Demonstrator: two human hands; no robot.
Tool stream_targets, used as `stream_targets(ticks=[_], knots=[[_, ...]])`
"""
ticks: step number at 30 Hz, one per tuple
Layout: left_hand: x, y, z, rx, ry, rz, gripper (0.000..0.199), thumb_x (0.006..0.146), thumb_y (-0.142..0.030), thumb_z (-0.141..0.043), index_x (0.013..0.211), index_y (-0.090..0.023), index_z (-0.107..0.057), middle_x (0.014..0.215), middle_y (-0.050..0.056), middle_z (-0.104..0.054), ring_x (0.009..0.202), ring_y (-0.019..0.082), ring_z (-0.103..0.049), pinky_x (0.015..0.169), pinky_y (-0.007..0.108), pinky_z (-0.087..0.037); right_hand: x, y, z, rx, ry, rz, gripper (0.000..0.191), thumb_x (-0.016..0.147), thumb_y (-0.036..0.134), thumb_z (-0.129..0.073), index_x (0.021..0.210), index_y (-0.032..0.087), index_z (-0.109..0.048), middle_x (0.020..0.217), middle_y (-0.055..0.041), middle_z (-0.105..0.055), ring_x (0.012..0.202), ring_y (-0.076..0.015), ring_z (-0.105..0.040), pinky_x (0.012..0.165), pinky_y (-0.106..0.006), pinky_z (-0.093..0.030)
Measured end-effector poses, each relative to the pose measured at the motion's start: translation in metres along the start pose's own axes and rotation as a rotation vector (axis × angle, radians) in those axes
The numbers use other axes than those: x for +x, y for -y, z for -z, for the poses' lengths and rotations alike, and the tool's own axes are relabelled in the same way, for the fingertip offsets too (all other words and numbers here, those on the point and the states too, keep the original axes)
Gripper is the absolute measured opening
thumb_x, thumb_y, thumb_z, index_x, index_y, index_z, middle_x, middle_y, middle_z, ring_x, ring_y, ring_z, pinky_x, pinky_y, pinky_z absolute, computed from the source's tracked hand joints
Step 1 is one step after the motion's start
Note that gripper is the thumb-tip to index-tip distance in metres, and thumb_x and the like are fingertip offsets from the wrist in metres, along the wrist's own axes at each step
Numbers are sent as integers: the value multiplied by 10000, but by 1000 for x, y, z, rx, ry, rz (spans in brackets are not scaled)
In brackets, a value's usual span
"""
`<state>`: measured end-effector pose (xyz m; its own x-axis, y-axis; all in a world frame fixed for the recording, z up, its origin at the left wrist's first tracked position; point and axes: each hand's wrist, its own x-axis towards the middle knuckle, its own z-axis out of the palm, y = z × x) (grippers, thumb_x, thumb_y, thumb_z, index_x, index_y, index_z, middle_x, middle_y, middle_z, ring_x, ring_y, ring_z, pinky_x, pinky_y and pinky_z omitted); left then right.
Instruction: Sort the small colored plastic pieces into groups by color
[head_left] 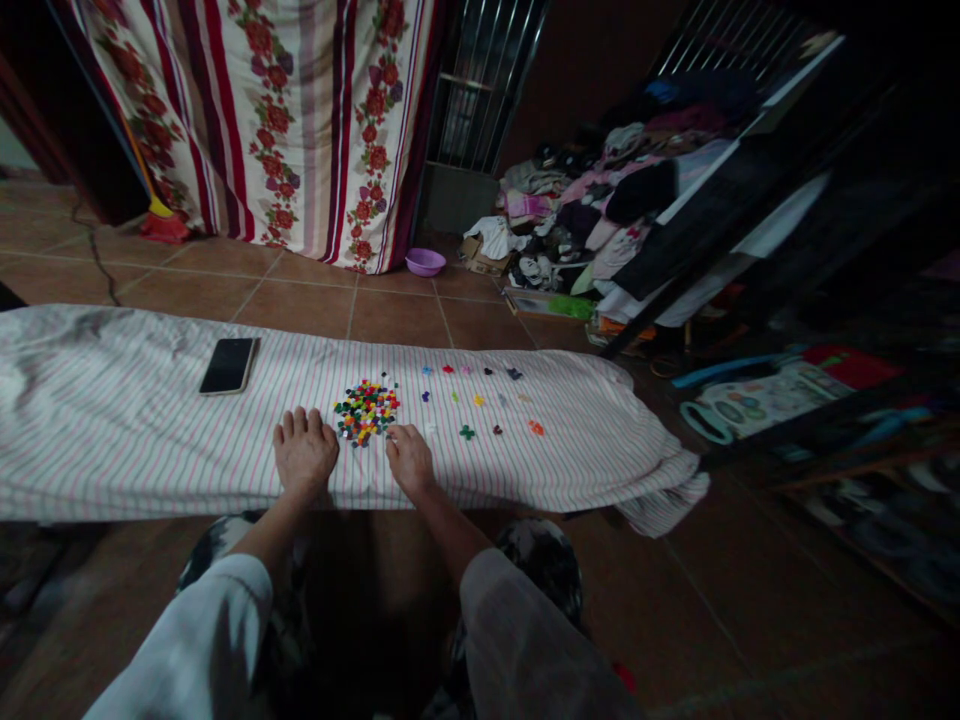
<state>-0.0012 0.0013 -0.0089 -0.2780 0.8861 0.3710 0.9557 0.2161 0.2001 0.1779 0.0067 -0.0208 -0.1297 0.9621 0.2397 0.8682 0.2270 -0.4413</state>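
Note:
A pile of small multicoloured pieces lies on a striped cloth. My left hand rests palm down on the cloth, left of the pile, fingers apart. At the pile's right edge is my right hand, its fingers closed in a pinch; whatever they hold is too small to make out. Farther right, small groups sorted by colour sit in rows, among them red, yellow, green and orange.
A dark-screened phone lies on the cloth at the left. Beyond, on the tiled floor, are a purple bowl, a red dustpan and heaped clothes. A floral curtain hangs behind.

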Motion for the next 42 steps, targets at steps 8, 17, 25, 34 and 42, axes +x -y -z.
stream_targets(ticks=[8, 17, 25, 34, 42], knots=[[0, 1, -2, 21, 19, 13, 459, 902, -287, -307, 1233, -106, -568, 1352, 192, -544, 1314, 330, -423, 1058, 475, -306, -1, -7, 1, 77, 39, 26, 283, 911, 195, -486, 1142, 219, -649, 1051, -51, -642, 933, -154, -601, 873, -254, -458], [0, -1, 3, 35, 26, 2, 458, 898, -290, -311, 1223, -97, -570, 1354, 193, -537, 1298, 339, -426, 1053, 472, -309, 2, -4, 5, 61, 77, -5, 272, 909, 191, -491, 1091, 239, -687, 1022, -43, -644, 951, -144, -600, 866, -236, -455], [-1, -5, 14, 45, 54, -12, 450, 899, -285, -307, 1227, -130, -574, 1284, 178, -579, 1278, 315, -427, 1022, 470, -317, -3, 0, 11, 56, 56, -3, 245, 928, 215, -483, 1080, 233, -676, 1020, -49, -646, 947, -152, -600, 864, -254, -462], [-2, -7, 18, 90, 55, -48, 443, 904, -288, -272, 1182, -124, -576, 1255, 179, -580, 1228, 304, -465, 992, 447, -343, -6, -5, 21, 142, 45, 43, 238, 946, 200, -447, 1074, 204, -649, 1025, -44, -678, 1009, -143, -607, 906, -242, -454], [-1, -10, 21, 140, 79, -35, 454, 915, -300, -255, 1190, -118, -568, 1302, 180, -557, 1245, 302, -464, 997, 429, -345, 6, -24, 40, 195, 60, 74, 252, 928, 199, -466, 1106, 238, -640, 1062, -18, -691, 999, -132, -632, 885, -229, -461]])
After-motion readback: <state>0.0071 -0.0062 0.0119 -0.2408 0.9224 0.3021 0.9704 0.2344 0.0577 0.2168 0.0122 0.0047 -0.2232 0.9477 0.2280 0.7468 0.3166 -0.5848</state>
